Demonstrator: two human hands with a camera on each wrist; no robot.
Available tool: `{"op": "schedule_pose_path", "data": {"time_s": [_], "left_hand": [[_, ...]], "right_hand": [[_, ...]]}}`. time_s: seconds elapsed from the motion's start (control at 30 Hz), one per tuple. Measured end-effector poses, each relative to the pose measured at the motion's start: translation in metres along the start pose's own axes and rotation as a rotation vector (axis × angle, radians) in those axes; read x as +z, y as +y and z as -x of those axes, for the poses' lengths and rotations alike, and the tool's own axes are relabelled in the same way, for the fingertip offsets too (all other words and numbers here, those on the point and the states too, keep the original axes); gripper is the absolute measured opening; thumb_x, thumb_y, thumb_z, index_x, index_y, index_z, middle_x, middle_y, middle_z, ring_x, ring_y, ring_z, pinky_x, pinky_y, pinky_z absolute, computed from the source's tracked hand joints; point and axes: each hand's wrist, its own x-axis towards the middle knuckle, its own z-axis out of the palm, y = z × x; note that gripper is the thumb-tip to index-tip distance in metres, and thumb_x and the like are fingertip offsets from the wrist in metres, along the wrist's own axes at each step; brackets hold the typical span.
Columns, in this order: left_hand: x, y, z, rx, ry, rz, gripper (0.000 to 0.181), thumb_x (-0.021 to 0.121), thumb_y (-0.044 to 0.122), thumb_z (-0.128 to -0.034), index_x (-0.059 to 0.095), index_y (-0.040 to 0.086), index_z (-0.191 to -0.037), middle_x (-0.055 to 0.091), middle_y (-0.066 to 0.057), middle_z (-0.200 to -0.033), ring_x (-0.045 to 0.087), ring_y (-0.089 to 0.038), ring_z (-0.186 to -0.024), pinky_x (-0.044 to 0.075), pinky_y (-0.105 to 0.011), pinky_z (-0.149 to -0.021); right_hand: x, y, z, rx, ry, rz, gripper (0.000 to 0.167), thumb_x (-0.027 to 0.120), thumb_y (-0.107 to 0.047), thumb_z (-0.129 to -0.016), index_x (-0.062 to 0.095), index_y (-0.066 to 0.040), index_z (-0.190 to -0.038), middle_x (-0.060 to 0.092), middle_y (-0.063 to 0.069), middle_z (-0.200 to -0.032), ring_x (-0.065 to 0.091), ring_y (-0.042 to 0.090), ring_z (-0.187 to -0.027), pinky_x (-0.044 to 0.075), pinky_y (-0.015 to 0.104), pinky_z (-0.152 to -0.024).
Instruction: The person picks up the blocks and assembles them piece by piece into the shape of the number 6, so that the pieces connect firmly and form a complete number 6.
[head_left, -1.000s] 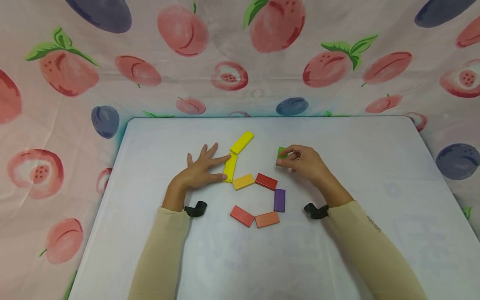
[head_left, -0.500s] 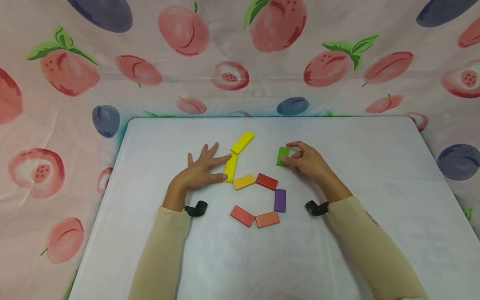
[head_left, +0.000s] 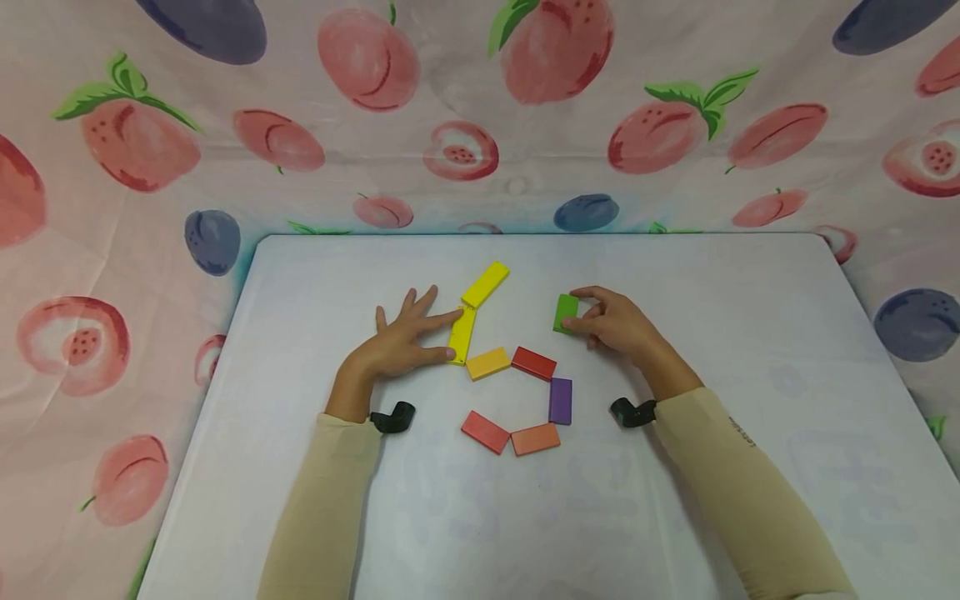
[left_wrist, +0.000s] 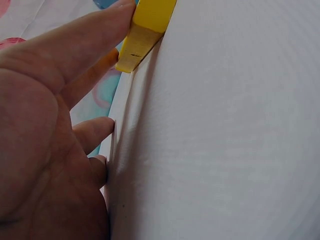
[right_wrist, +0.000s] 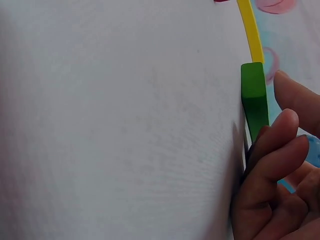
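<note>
My left hand [head_left: 397,342] rests on the table with its fingers spread. Its thumb and index finger touch the left side of a flat yellow block [head_left: 462,335]; the thumb shows against that block [left_wrist: 142,30] in the left wrist view. Over the right edge of a green block [head_left: 564,312], lying on the table, is my right hand [head_left: 618,323], index finger by the far corner. The right wrist view shows a gap between the thumb and the green block [right_wrist: 254,82], while other fingertips lie beside it, partly hiding it.
Another yellow block [head_left: 485,284] meets the first one's far end. An orange-yellow block [head_left: 487,364], a dark red one [head_left: 533,362], a purple one [head_left: 560,402], an orange one [head_left: 536,439] and a light red one [head_left: 485,432] form a curve on the white table [head_left: 420,525].
My right thumb and index finger have shifted rightward off the top of the green block, exposing it; the index finger then came slightly back toward its corner. The left hand stays put.
</note>
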Motion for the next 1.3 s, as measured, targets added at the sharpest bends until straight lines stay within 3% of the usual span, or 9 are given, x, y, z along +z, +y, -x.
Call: {"op": "schedule_pose_path", "data": {"time_s": [0.33, 0.7, 0.83, 1.1, 1.3], "left_hand": [[-0.001, 0.001, 0.001, -0.011, -0.009, -0.012, 0.066, 0.067, 0.05, -0.094, 0.042, 0.041, -0.155, 0.0, 0.002, -0.174, -0.017, -0.028, -0.159, -0.023, -0.07, -0.114], [0.0, 0.0, 0.0, -0.009, -0.006, 0.002, 0.066, 0.067, 0.049, -0.094, 0.043, 0.041, -0.154, 0.0, 0.002, -0.174, -0.018, -0.027, -0.159, -0.025, -0.069, -0.114], [0.0, 0.0, 0.0, -0.007, -0.007, -0.006, 0.066, 0.067, 0.05, -0.0941, 0.042, 0.041, -0.155, -0.001, 0.002, -0.174, -0.018, -0.028, -0.159, -0.024, -0.07, -0.114], [0.0, -0.001, 0.0, -0.009, -0.01, -0.014, 0.066, 0.066, 0.05, -0.0944, 0.041, 0.041, -0.155, -0.001, 0.001, -0.174, -0.018, -0.029, -0.159, -0.024, -0.071, -0.114], [0.0, -0.002, -0.001, -0.016, -0.015, -0.025, 0.067, 0.066, 0.052, -0.0944, 0.04, 0.042, -0.155, -0.002, 0.003, -0.174, -0.018, -0.027, -0.159, -0.023, -0.07, -0.115]], "right_hand": [[0.001, -0.001, 0.002, -0.025, 0.001, 0.02, 0.066, 0.079, -0.025, -0.09, 0.05, -0.014, -0.148, 0.056, 0.006, -0.086, 0.058, 0.018, -0.061, 0.043, 0.028, -0.06], [0.002, -0.001, 0.0, -0.012, 0.006, 0.056, 0.065, 0.079, -0.023, -0.091, 0.048, -0.01, -0.147, 0.056, 0.007, -0.091, 0.059, 0.018, -0.064, 0.045, 0.029, -0.066], [0.003, -0.002, 0.001, -0.009, 0.009, 0.058, 0.065, 0.08, -0.022, -0.09, 0.047, -0.007, -0.145, 0.055, 0.009, -0.096, 0.059, 0.019, -0.069, 0.047, 0.029, -0.069], [0.009, 0.0, 0.007, -0.031, 0.046, 0.041, 0.06, 0.081, -0.018, -0.089, 0.048, -0.014, -0.139, 0.055, 0.014, -0.118, 0.051, 0.03, -0.106, 0.043, 0.036, -0.086], [0.006, 0.0, 0.011, 0.012, 0.04, -0.042, 0.048, 0.073, -0.019, -0.094, 0.051, -0.019, -0.137, 0.066, 0.015, -0.12, 0.064, 0.028, -0.097, 0.05, 0.033, -0.083]]}}
